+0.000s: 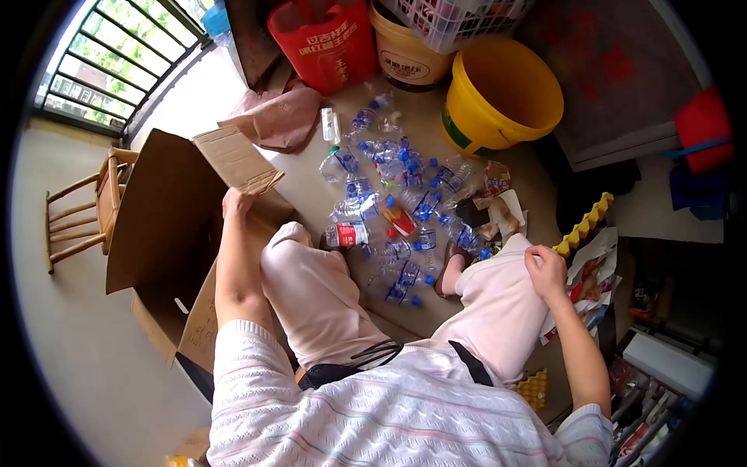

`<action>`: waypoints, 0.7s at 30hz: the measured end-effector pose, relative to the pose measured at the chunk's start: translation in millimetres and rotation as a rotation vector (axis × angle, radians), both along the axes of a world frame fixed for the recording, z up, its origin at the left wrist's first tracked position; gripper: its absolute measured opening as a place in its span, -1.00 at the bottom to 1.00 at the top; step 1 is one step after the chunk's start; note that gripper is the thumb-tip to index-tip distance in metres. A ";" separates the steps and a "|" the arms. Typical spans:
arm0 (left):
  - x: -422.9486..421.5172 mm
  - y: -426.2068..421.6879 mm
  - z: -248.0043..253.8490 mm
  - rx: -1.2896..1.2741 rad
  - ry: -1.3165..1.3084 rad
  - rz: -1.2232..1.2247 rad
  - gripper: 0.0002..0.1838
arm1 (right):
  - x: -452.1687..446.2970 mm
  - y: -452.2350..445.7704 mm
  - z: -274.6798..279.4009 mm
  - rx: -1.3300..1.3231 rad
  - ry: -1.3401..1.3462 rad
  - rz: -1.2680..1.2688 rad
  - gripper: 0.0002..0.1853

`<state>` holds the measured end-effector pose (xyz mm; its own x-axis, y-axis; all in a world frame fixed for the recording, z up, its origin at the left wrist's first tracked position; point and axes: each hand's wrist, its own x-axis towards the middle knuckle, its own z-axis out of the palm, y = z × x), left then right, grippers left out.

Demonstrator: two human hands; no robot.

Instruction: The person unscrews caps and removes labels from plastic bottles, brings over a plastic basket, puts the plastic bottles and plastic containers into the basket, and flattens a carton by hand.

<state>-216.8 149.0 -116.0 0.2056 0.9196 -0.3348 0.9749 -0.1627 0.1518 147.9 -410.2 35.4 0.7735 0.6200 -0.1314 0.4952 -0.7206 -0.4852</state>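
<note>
My left hand (237, 201) grips the lower edge of a flat piece of cardboard (237, 159). This piece sits at the rim of a large open cardboard box (159, 222) on my left; whether it is joined to the box I cannot tell. On my right knee rests my right hand (546, 272), its fingers curled in against the pale trousers, with nothing visible in them. Between my legs and ahead lie several clear plastic bottles (358, 206) with blue caps, one with a red and white label (346, 234).
Ahead stand a red bag (323, 47), a tan bucket (408, 50), a white basket (467, 23) and a yellow bucket (510, 93). Flattened packaging (591, 272) and a yellow egg tray (583, 226) lie right. A wooden chair (85, 206) is at the left wall.
</note>
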 end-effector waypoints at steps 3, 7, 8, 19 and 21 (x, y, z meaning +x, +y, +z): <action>-60.4 -19.8 12.2 -0.043 0.077 0.157 -0.51 | 3.7 -3.2 -4.3 -0.024 0.006 0.029 -0.87; -140.1 -32.7 10.6 -0.099 0.037 0.199 -0.51 | 5.7 7.1 -4.2 -0.036 0.009 0.066 -0.86; -155.7 -34.8 5.8 -0.118 0.012 0.221 -0.51 | 5.3 10.1 -5.3 -0.030 0.027 0.064 -0.86; -201.1 -84.3 62.6 -0.163 0.408 0.704 -0.40 | 9.2 2.0 -14.9 -0.050 0.039 0.057 -0.82; -209.6 -86.4 59.2 -0.149 0.421 0.723 -0.40 | 13.9 2.3 -16.8 -0.051 0.087 0.045 -0.81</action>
